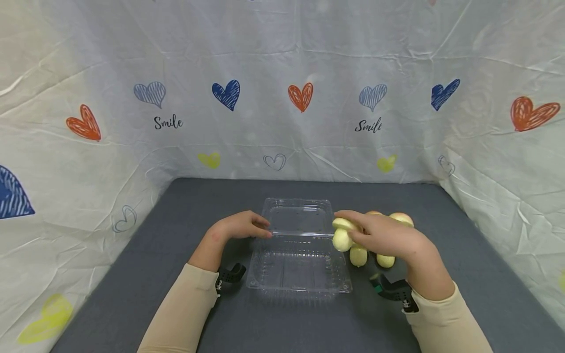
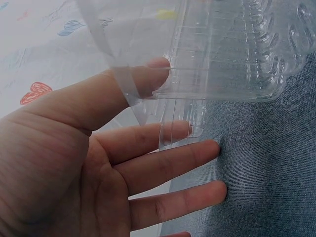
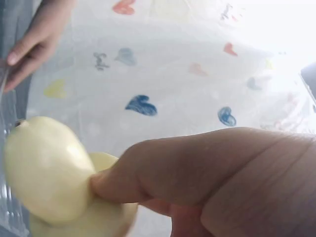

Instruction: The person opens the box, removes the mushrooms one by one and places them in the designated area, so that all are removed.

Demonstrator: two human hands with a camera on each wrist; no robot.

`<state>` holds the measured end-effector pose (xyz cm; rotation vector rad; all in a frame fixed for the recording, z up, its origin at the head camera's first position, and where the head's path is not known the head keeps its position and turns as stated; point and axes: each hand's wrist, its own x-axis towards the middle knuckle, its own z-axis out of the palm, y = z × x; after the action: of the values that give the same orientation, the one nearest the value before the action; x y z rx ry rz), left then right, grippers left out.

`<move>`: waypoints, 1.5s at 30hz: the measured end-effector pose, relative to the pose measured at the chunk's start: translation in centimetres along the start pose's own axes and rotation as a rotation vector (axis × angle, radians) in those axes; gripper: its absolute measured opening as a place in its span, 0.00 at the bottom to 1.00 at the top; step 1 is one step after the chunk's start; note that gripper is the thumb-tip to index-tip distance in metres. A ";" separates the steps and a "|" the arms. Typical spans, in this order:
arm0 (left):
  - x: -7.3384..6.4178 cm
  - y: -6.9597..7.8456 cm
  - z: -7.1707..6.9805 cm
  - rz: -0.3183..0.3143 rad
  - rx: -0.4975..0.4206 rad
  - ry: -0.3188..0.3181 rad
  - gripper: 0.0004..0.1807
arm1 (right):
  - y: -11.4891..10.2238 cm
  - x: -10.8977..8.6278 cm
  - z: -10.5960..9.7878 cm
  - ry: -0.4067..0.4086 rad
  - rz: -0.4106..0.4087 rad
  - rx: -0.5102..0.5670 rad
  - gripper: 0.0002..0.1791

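A clear plastic clamshell box lies with its lid [image 1: 297, 218] folded back and its ribbed base [image 1: 300, 264] toward me. At its left side, near the hinge, my left hand [image 1: 243, 225] touches the edge. In the left wrist view, that hand's fingers [image 2: 168, 165] are straight and spread, and the thumb overlaps the clear plastic [image 2: 232, 74]. My right hand [image 1: 384, 233] pinches two pale yellow fruits by the box's right edge, one a smooth oval fruit [image 3: 47, 170], the other a fruit [image 3: 84, 219] partly hidden behind it. Their exact kind is unclear.
More pale fruits sit under and beyond my right hand, including a fruit [image 1: 358, 256] close to the box, another fruit [image 1: 386, 260], and a reddish-topped fruit [image 1: 401, 218]. A dark cloth [image 1: 212, 314] covers the table. A heart-printed white sheet [image 1: 265, 132] hangs behind and at both sides.
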<state>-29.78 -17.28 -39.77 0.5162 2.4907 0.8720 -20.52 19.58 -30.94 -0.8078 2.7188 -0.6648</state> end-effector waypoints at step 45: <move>0.0 0.1 -0.2 -0.005 -0.010 -0.009 0.32 | 13.9 -4.6 -4.5 -0.125 0.567 0.289 0.39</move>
<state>-29.83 -17.27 -39.55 0.5095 2.4766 0.8782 -24.60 34.17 -33.38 -0.0017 2.4731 -0.8035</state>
